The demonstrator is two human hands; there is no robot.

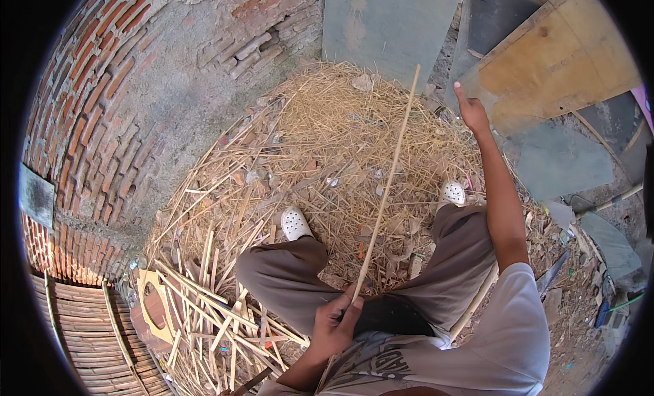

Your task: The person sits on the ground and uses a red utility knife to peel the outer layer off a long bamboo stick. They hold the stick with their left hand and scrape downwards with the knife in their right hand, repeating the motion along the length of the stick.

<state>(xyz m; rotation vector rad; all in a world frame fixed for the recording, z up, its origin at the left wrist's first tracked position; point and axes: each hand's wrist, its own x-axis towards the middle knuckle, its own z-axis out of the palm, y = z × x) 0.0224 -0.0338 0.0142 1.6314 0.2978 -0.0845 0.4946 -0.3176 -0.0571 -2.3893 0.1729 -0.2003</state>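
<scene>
A long, thin bamboo strip point(387, 191) slants up and away from my lap, its far tip over the straw heap. My left hand point(334, 322) is closed around its near part, with the thumb along it. Out to the far right, my right hand point(473, 112) is raised on a stretched arm, apart from the strip. One digit points away from me; the other fingers look curled, and nothing shows in them. Beside my left leg lies a pile of pale split bamboo strips point(228, 314). A dark, blade-like piece point(253, 381) shows partly beneath my left forearm.
Straw and shavings point(340, 116) cover the ground around my white clogs point(295, 223). A worn brick wall point(129, 110) stands left. Grey sheets point(388, 28) and a brown board point(555, 58) lean at the far right. A yellow cut-out frame point(155, 306) and slatted bamboo point(95, 334) are lower left.
</scene>
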